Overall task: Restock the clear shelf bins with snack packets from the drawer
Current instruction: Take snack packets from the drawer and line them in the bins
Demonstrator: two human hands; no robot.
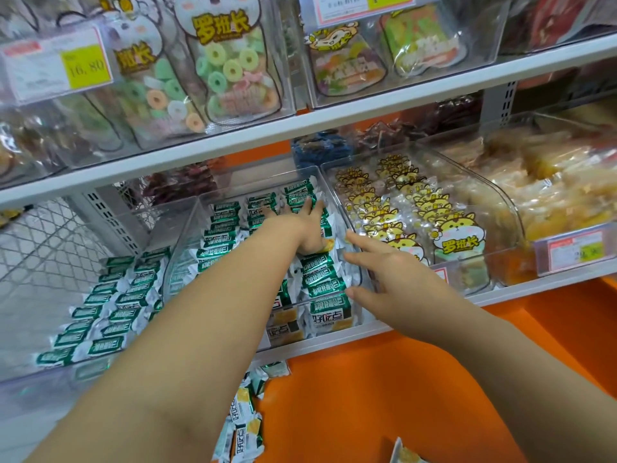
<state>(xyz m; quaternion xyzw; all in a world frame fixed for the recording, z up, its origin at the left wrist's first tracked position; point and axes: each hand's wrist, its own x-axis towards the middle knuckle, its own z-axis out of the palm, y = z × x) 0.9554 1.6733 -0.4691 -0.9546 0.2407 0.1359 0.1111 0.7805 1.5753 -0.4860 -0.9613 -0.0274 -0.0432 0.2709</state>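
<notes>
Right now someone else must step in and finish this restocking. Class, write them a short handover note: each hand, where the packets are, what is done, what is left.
Left hand: open, fingers flat on the green packets inside the middle clear bin.
Right hand: open, holds nothing, near that bin's right front corner.
Done: the bin holds several rows of green packets. The side rows of the same packets lie to its left.
Left: loose packets lie on the orange surface below the shelf. They probably go in next.
</notes>
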